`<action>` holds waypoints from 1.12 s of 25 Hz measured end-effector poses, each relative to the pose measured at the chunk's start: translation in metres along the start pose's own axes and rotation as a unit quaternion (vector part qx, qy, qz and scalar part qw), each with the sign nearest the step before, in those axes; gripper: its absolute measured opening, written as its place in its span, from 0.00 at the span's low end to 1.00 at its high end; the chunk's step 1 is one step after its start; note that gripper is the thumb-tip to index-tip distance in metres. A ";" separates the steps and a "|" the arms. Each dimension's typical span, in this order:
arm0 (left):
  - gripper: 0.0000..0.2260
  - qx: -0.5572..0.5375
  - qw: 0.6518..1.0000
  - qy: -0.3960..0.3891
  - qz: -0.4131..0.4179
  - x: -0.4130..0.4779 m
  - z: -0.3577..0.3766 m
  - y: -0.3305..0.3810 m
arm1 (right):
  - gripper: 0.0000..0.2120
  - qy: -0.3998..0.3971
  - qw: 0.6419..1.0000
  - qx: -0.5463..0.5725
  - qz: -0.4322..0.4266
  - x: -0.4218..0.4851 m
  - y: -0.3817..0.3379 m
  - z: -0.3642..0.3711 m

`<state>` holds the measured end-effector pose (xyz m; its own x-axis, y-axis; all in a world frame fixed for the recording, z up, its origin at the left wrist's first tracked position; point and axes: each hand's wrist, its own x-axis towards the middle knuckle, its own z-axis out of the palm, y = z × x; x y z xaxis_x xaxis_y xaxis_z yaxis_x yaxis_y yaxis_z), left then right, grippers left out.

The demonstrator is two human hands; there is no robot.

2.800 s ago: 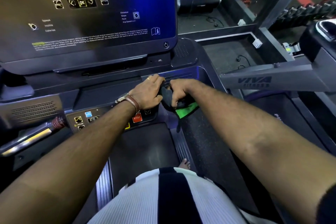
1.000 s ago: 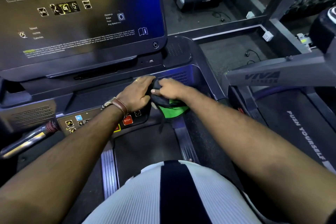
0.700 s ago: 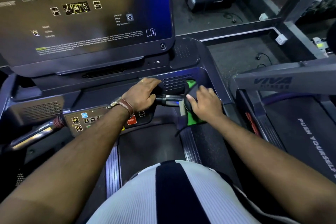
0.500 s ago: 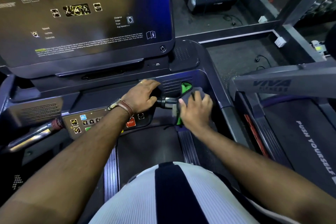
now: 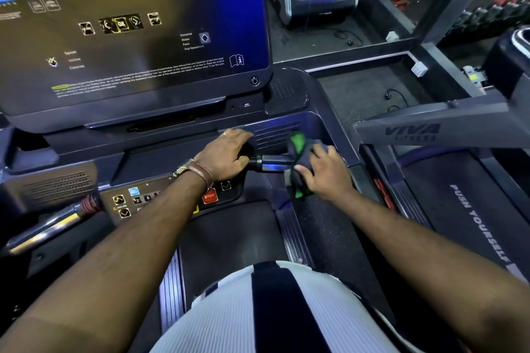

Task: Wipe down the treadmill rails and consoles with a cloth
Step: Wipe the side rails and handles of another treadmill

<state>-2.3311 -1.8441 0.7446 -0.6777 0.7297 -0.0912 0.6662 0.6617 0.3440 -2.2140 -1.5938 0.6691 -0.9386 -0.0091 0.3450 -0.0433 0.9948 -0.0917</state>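
I stand on a treadmill facing its large dark console screen (image 5: 129, 37). A short chrome handlebar (image 5: 271, 164) juts rightward below the screen. My left hand (image 5: 226, 153) grips the black inner end of that bar. My right hand (image 5: 322, 173) holds a dark grey cloth with green patches (image 5: 298, 152) wrapped round the bar's outer part. The button panel with the red STOP key (image 5: 209, 197) lies under my left wrist.
A matching chrome handlebar (image 5: 48, 228) sticks out at the left. The right side rail (image 5: 361, 172) runs just past my right hand. A neighbouring treadmill with a VIVA crossbar (image 5: 430, 130) and its belt (image 5: 473, 223) sits at the right. Cables lie on the floor beyond.
My right hand slid the cloth rightward along the handlebar, away from my left hand, baring the chrome between them. My left hand has stayed on the bar's inner end.
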 end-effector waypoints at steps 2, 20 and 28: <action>0.27 0.005 1.000 0.006 0.006 0.001 0.003 -0.002 | 0.26 0.024 0.987 -0.007 0.161 -0.003 -0.018 0.006; 0.18 -0.006 0.997 0.032 0.069 -0.009 0.008 -0.014 | 0.25 -0.060 0.966 0.010 0.251 -0.015 -0.055 -0.024; 0.18 -0.054 0.979 0.186 0.064 -0.049 -0.020 -0.025 | 0.15 0.007 0.957 0.252 0.146 0.041 -0.124 -0.091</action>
<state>-2.3207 -1.8994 0.7591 -0.6706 0.6790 0.2989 0.7299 0.5319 0.4293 -2.2163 -1.7088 0.7798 -0.9312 0.2661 0.2490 0.0561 0.7797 -0.6236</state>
